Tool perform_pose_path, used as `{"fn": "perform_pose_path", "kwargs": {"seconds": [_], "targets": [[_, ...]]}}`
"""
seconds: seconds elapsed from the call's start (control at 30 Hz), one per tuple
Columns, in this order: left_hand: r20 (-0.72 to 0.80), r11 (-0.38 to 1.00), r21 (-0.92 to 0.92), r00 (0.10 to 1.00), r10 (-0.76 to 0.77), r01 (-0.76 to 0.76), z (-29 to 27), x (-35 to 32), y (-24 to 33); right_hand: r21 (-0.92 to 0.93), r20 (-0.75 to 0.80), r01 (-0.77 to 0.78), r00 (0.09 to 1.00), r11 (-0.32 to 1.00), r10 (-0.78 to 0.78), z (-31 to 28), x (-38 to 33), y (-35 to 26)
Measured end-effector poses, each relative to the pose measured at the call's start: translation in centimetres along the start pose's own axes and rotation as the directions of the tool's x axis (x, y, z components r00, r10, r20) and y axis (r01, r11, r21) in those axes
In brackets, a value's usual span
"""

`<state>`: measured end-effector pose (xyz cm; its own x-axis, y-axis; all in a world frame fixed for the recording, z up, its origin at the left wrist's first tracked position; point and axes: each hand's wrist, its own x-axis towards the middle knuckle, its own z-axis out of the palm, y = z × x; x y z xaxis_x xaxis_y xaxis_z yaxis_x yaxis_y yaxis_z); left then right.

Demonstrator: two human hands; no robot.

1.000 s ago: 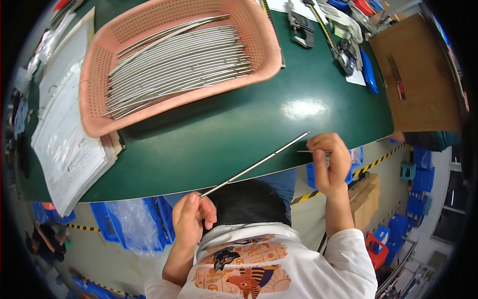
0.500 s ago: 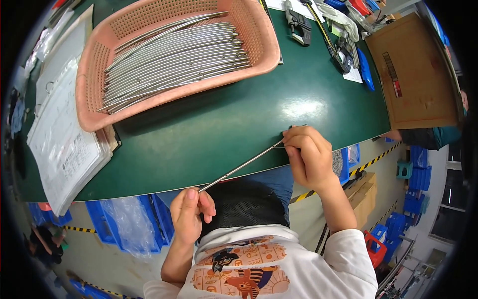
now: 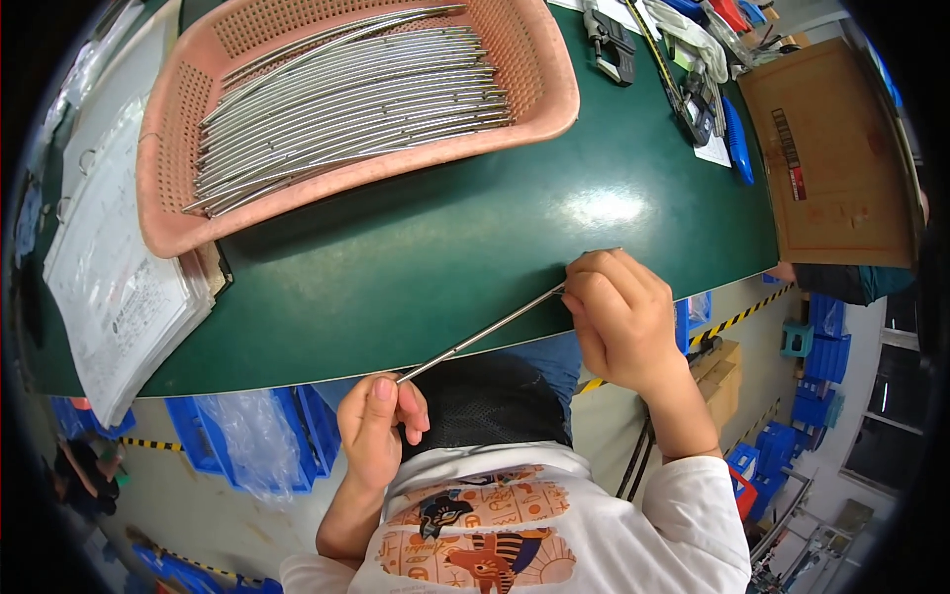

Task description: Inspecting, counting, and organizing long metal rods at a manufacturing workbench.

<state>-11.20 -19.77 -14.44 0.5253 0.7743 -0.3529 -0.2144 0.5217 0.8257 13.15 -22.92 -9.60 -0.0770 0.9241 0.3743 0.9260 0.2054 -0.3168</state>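
Observation:
A slim, shiny metal rod (image 3: 485,332) slants over the table's front edge, its far end up to the right. Its near end is pinched between thumb and fingers of my left hand (image 3: 372,428). The fingers of my right hand (image 3: 625,319) are closed at its far end and cover that tip. A tiny dark point shows above my right knuckles; I cannot make out what it is. Beyond my hands, a pink plastic basket (image 3: 381,170) holds many similar metal rods (image 3: 346,111), laid side by side.
The green table (image 3: 396,238) carries a ring binder of papers (image 3: 129,287) at left. A micrometer (image 3: 612,49), a caliper (image 3: 693,114) and a blue-handled tool (image 3: 737,144) lie at the far right, beside a cardboard box (image 3: 841,148). Blue bins (image 3: 198,436) stand below.
My right hand has turned and shifted slightly right at the rod's end; a thin wire-like piece seen beside its fingers is now hidden. My left hand keeps its pinch. The view has shifted slightly.

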Motion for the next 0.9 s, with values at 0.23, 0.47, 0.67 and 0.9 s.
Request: {"fn": "perform_pose_path", "kwargs": {"seconds": [0.23,0.47,0.67,0.9], "targets": [[0.002,1.000,-0.013,1.000,0.008,-0.008,0.1,-0.1,-0.2,0.003,-0.058,0.024,0.998,1.000,-0.024,0.3,-0.3,0.0],[0.003,0.999,-0.036,1.000,-0.014,0.014,0.2,0.0,-0.3,0.258,-0.037,-0.123,0.990,0.958,0.137,-0.7,-0.5,0.6],[0.015,0.998,-0.048,0.999,-0.045,0.046,0.9,0.1,-0.5,0.275,0.022,0.111,0.992,0.955,-0.122,1.2,0.4,-2.7],[0.013,0.999,-0.037,1.000,-0.029,0.029,1.2,0.1,-0.7,0.206,0.003,0.183,0.982,0.961,-0.188,2.6,0.8,-3.1]]}}
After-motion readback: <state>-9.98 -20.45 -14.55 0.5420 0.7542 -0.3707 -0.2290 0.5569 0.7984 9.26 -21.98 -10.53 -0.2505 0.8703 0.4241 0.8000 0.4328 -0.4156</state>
